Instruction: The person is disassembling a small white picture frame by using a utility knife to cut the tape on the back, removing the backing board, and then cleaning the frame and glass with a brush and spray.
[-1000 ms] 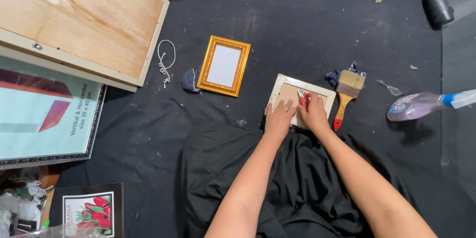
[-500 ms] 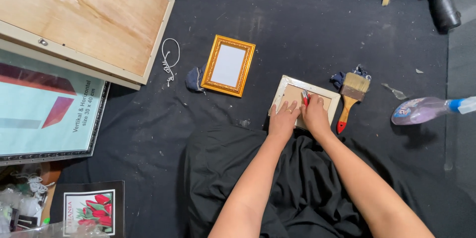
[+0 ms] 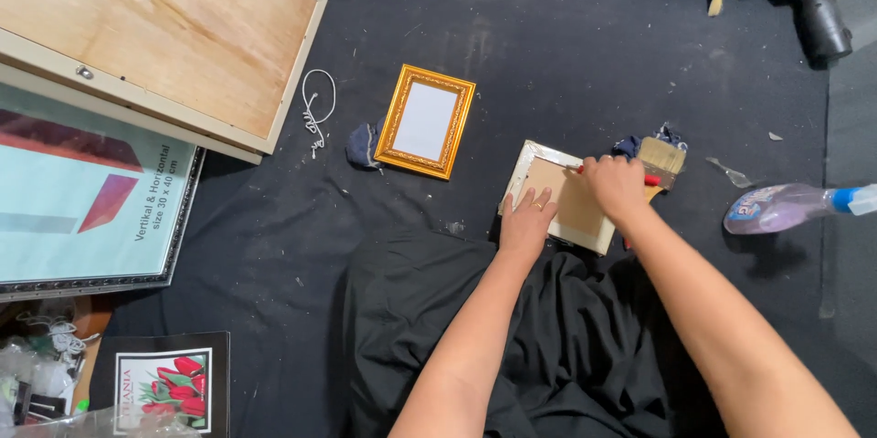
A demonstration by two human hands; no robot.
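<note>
Since the earlier pictures the right hand point(image 3: 617, 186) has shifted from the middle of the small frame toward its upper right corner, and the left hand point(image 3: 527, 221) has slid down to the frame's lower left edge.

Head view: the small cream frame point(image 3: 565, 196) lies face down on the black floor cloth point(image 3: 548, 54), its brown backing board up, just in front of the person's lap. The left hand lies flat and open on it, fingers spread, pinning it down. The right hand is closed around a thin red-handled tool point(image 3: 579, 168), whose tip touches the backing near the top edge. A flat paintbrush point(image 3: 660, 157) lies just beside that hand, and a spray bottle point(image 3: 790, 207) farther right. A gold frame point(image 3: 426, 121) lies face up well apart to the left, near a loop of white cord point(image 3: 316, 109); a large wooden-backed frame point(image 3: 155, 27) fills the upper left corner.

Judging by this, the backing is seated in the frame and work along its edge is under way; how much of the edge is finished cannot be told.
</note>
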